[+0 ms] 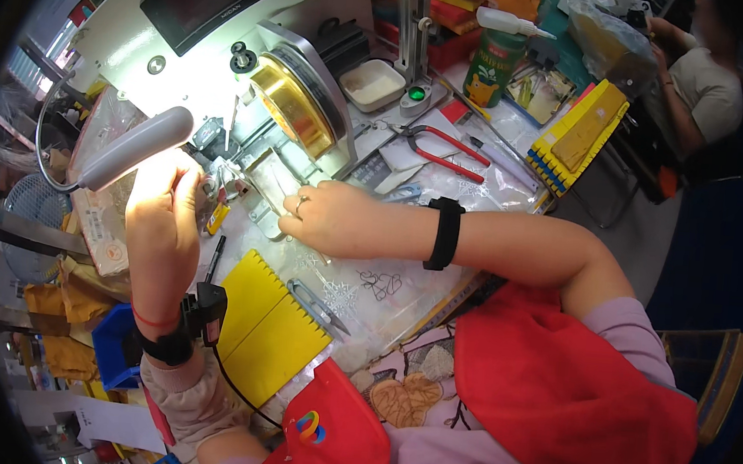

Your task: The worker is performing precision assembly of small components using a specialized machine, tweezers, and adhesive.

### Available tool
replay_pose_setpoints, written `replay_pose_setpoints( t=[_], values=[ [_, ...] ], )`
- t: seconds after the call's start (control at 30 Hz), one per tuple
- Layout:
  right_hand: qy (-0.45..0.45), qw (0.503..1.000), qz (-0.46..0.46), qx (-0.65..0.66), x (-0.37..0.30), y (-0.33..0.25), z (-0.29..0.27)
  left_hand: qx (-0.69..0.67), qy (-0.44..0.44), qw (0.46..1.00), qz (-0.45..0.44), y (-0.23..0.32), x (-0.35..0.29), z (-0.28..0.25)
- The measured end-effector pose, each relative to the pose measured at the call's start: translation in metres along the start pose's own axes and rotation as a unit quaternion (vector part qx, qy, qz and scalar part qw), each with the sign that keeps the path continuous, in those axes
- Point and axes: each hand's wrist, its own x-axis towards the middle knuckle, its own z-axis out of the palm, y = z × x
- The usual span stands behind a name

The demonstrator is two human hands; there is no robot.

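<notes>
My left hand (162,207) is raised under the lamp beside the small metal fittings (229,179) of a bench machine. Thumb and fingers are pinched together, and glare hides what they hold. My right hand (337,221) rests by a shallow metal tray (264,171) on the machine's front, its fingers curled closed at the tray's right edge. What is between them is hidden. Behind the tray stands a gold-coloured spool (292,104) on the machine. A small yellow-labelled object (218,218) lies just right of my left hand.
A lamp (138,148) hangs above my left hand. Around lie yellow ridged boards (263,333), a silver tool (318,306), bent wires (380,285), red-handled pliers (447,155) and a black pen (215,259). A white dish (372,85) and green container (496,63) stand behind. A co-worker (701,92) sits far right.
</notes>
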Motion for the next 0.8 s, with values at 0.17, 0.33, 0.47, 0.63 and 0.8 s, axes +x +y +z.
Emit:
replay_pose_setpoints(
  t=[0.17,0.33,0.47,0.63,0.8],
  values=[
    [0.038,0.996,0.067,0.054,-0.004,-0.007,-0.021,-0.120,0.012,0.992,-0.029,-0.007,0.003,0.004],
    [0.063,0.987,0.066,0.135,-0.021,-0.013,-0.061,-0.059,0.030,0.997,0.033,-0.035,0.006,0.009],
    [0.226,0.961,-0.013,0.161,-0.020,-0.016,-0.066,0.140,0.080,0.971,0.179,-0.068,0.005,0.016],
    [0.246,0.960,-0.012,0.129,-0.008,-0.012,-0.053,-0.146,0.107,0.982,0.057,-0.067,0.009,0.035],
    [0.195,0.976,0.000,0.091,-0.017,-0.018,-0.055,-0.397,0.072,0.915,-0.021,-0.059,0.017,0.037]
  ],
)
